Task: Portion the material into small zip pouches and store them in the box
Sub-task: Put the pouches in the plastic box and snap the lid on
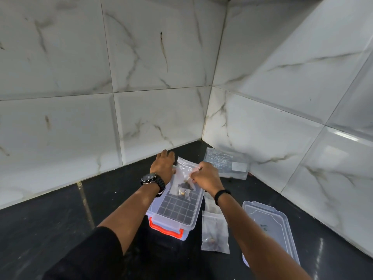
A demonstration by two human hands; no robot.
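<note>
The left hand (162,165) grips the left edge of a small clear zip pouch (184,178) holding dark material, held over the open clear plastic box with an orange latch (173,211). The right hand (204,177) pinches its right side with curled fingers. This looks like sealing or storing; next, probably lower it into the box. A filled clear pouch (215,233) lies just right of the box.
</note>
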